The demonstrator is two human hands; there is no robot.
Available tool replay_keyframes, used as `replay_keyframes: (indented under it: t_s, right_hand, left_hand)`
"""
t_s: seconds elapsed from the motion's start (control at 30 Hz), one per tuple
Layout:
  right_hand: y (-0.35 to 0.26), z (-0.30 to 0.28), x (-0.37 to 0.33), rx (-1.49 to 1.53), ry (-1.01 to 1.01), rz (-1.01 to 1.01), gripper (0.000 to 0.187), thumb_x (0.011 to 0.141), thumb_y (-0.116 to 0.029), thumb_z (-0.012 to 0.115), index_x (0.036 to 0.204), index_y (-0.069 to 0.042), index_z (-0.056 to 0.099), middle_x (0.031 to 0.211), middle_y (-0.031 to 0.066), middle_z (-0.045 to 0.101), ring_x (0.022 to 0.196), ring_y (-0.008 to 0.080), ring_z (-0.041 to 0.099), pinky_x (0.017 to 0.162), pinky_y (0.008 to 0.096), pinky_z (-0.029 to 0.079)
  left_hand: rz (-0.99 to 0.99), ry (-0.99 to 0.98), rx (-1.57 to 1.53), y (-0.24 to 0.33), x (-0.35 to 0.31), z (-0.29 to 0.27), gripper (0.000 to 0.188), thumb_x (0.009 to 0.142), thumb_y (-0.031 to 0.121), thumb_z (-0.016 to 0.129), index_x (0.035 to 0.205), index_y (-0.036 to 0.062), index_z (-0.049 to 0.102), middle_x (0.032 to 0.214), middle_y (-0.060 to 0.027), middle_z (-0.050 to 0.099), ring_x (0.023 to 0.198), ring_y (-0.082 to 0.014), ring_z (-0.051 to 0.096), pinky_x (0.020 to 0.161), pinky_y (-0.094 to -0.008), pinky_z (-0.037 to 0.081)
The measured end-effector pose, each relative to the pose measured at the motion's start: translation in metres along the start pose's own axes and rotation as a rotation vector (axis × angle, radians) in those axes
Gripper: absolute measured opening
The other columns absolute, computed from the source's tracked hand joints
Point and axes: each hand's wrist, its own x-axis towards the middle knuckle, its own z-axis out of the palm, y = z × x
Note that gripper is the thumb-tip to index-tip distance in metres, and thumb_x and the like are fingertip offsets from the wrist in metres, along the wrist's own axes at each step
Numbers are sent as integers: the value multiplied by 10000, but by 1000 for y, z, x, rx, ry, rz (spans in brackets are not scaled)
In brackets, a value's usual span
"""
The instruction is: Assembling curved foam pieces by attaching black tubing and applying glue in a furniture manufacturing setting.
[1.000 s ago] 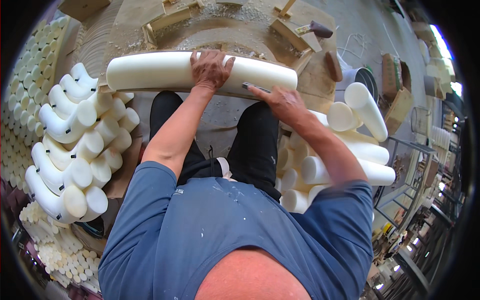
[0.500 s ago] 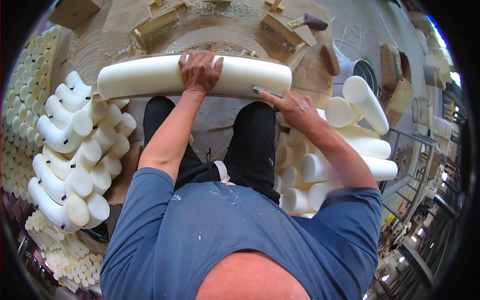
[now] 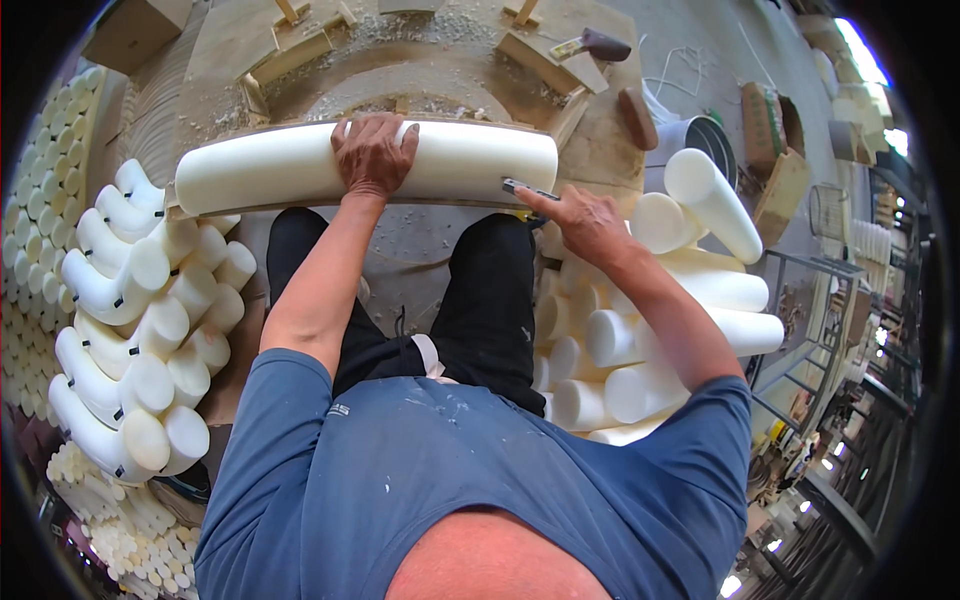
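A long white foam cylinder (image 3: 250, 170) lies crosswise in front of me, above my knees, along the near edge of the work board. My left hand (image 3: 375, 155) is closed over the top of its middle, fingers reaching over the far side. In my right hand (image 3: 590, 225) is a slim utility knife (image 3: 530, 190), its tip at the near side of the cylinder close to the right end. Whether the blade touches the foam I cannot tell.
The wooden work board (image 3: 215, 110) carries wood blocks (image 3: 290, 57), foam crumbs and a dark-handled tool (image 3: 605, 44). Curved white foam pieces (image 3: 95, 290) are stacked at left. Straight foam cylinders (image 3: 710, 205) pile up at right, near a bucket (image 3: 705, 150) and a metal frame (image 3: 800, 330).
The whole view has shifted slightly left. Against the cylinder, my right hand with the utility knife has moved a little toward the right end; my left hand keeps its place.
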Motion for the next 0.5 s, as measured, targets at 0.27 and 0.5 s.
replay_keyframes:
  t_s: [0.27,0.5]
  right_hand:
    - [11,38,24,42,-6,32,805,886,19,580,1533,-430,411,954,159,652,887,356,708,719,479,557]
    - [8,16,-9,25,24,17,727,936,-10,548,1511,-442,443,900,165,650,866,350,716,717,460,568]
  left_hand:
    - [-80,-238,79,26,8,0,351,956,476,601,996,173,774,1081,-3,749,1059,-191,656,1090,-517,317]
    - [2,-167,-41,88,3,21,343,927,477,630,1001,172,769,1054,-7,751,1054,-204,660,1046,-504,356]
